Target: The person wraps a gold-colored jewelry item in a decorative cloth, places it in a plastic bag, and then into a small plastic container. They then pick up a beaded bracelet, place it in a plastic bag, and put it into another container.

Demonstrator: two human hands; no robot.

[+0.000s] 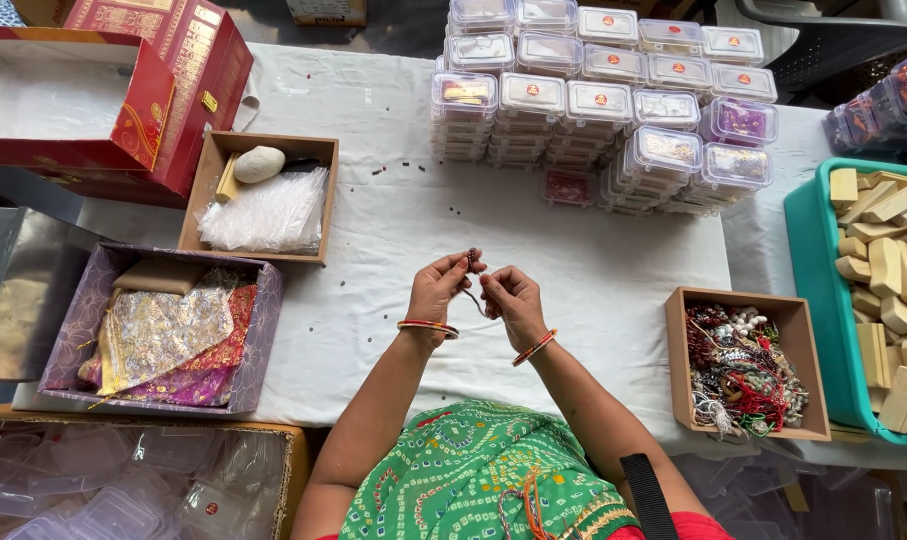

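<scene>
My left hand (438, 287) and my right hand (510, 297) meet over the white cloth in front of me, fingertips pinched together on a dark beaded string (471, 262) that pokes up between them and loops down between the palms. Each wrist wears a red and gold bangle. A few tiny dark beads lie scattered on the cloth around the hands.
Stacks of small clear lidded boxes (598, 100) stand at the back. A wooden box of beaded strings (741, 365) sits to the right, beside a teal tray of wooden blocks (883, 290). To the left are a box of plastic bags with a stone (263, 195), a purple box of shiny pouches (168, 335) and red boxes (103, 90).
</scene>
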